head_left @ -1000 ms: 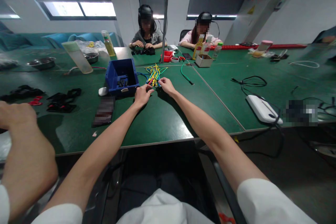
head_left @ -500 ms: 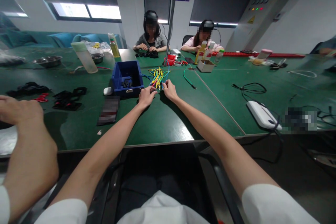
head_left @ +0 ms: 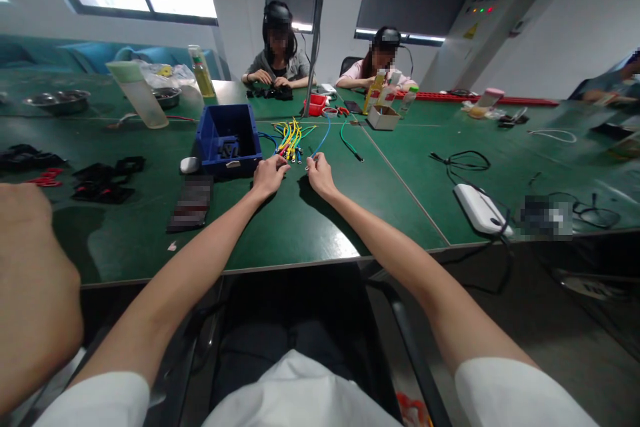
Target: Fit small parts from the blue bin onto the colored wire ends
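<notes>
Right hand [head_left: 321, 177]: blue ring-terminal wire [head_left: 325, 136] pinched apart, mid-frame.
Left hand [head_left: 270, 175]: grip cannot be told.
Multicolored wire bundle [head_left: 291, 137]: left unseparated.
Green wire [head_left: 349, 142]: laid apart, right of center.

On the green worktop [head_left: 300, 233], the right hand [head_left: 321, 175] pinches a blue wire [head_left: 325, 135] while the left hand [head_left: 270, 175] is at a multicoloured wire bundle [head_left: 290, 139].
</notes>
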A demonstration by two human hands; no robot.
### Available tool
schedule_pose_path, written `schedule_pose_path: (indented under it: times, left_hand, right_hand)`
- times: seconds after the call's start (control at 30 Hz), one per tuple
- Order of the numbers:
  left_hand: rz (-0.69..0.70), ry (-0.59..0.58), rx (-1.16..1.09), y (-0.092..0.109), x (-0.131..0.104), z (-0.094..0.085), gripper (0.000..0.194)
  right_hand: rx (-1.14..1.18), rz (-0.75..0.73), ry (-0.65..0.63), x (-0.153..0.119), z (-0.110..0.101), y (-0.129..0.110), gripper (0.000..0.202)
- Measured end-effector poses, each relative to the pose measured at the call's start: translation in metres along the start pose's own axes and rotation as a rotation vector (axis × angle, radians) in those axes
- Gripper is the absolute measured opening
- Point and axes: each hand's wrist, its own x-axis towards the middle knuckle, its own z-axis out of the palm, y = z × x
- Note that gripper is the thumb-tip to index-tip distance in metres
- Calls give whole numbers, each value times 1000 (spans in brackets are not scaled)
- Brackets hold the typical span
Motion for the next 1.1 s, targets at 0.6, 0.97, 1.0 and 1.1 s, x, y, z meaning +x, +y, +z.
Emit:
schedule_pose_path:
  times: [0.6,0.97,1.0,1.1]
  left_hand:
    - [133,-85,-163,-15,6,10,15]
    - [232,-117,-120,-4,-2,11,15]
    - [236,-118,-115,-3,-3,11,15]
    - [256,-113,-72,-3,-4,11,15]
  right_hand:
    - [157,-20,34,5,3,4,19]
    - [186,-65,64,7,0,5,17]
    - [180,-63,65,7,-1,5,17]
    - [160,-52,65,7,-2,6,16]
